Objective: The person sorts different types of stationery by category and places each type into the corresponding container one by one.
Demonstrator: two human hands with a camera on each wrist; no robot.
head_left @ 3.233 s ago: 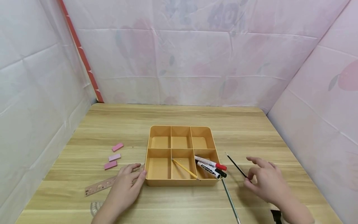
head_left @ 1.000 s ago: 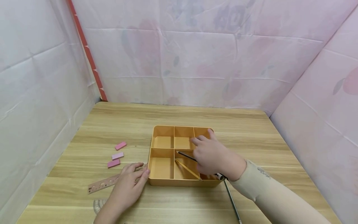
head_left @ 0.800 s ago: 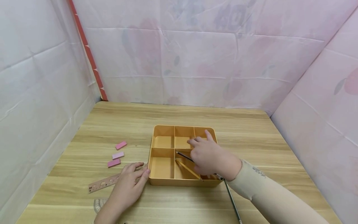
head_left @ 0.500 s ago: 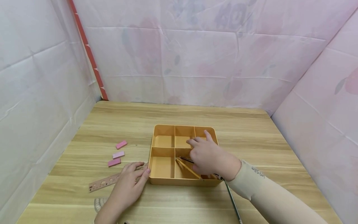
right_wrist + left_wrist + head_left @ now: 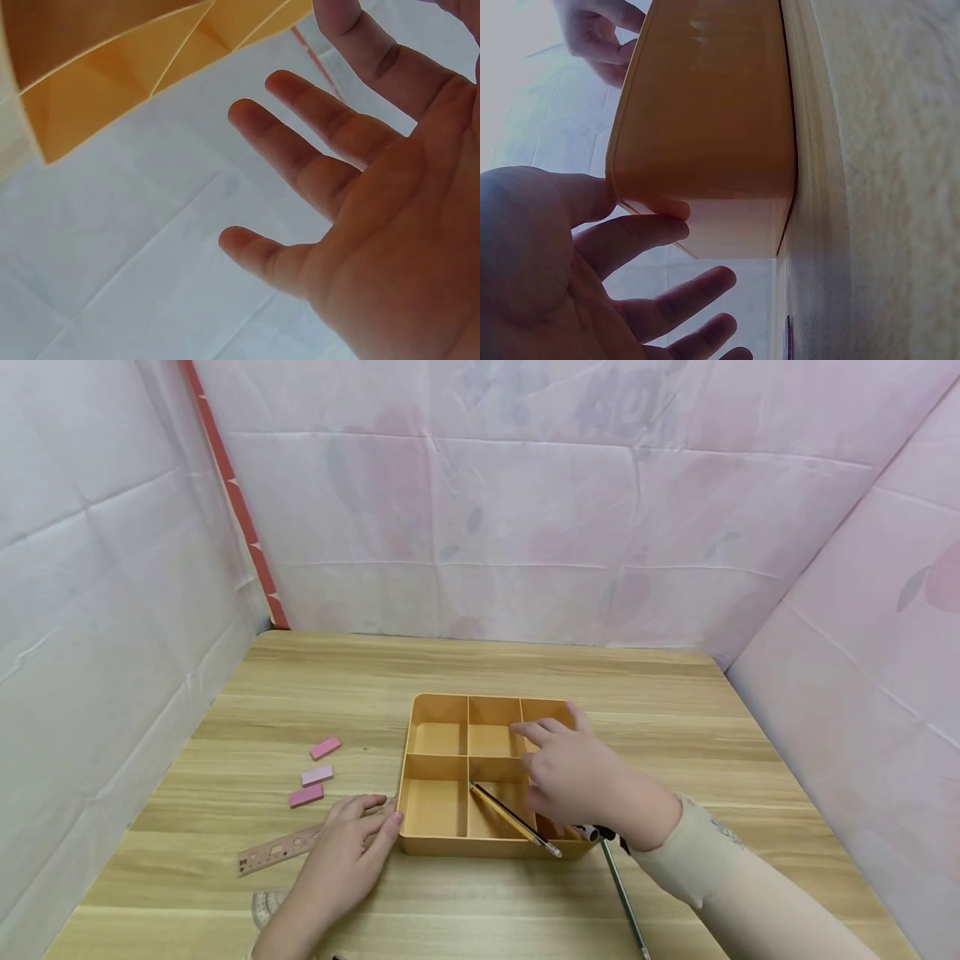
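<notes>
Pencils [image 5: 504, 812] across the tray's [image 5: 480, 847] near edge

Both lean from the middle front compartment [image 5: 483, 825]. The left hand [image 5: 345, 852], grip loosely wide, touches the left side; the right hand [image 5: 573, 781], grip wide, is above the right part. Broad worktop [image 5: 652, 710] extends behind.

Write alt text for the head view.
A person's right hand is over a divided yellow tray while the left hand touches its left side. A yellow pencil and a black one slope across its front rim; three erasers, a ruler and a protractor lie further left.
</notes>
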